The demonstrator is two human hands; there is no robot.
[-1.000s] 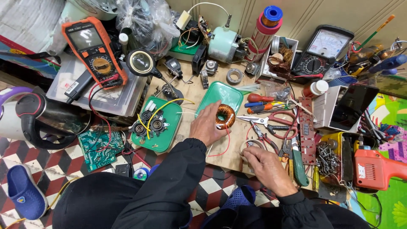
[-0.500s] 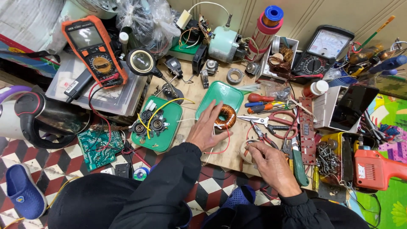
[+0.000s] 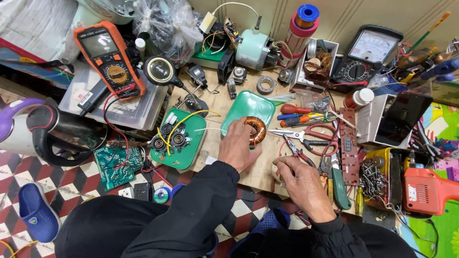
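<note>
Nearest you, your right hand [image 3: 301,179] pinches fine wire beside the small pliers [image 3: 297,152]. Just beyond, your left hand [image 3: 237,145] grips the copper coil [image 3: 256,130] by the green tray [image 3: 248,111] mid-bench [image 3: 229,102]. You seem mid-winding; keep the wire taut.

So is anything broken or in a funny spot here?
Yes. A bare green circuit board hangs off the bench edge over the checkered floor, wires trailing. Nothing looks spilled. The left hand holds a copper coil; the right hand touches tape.
</note>
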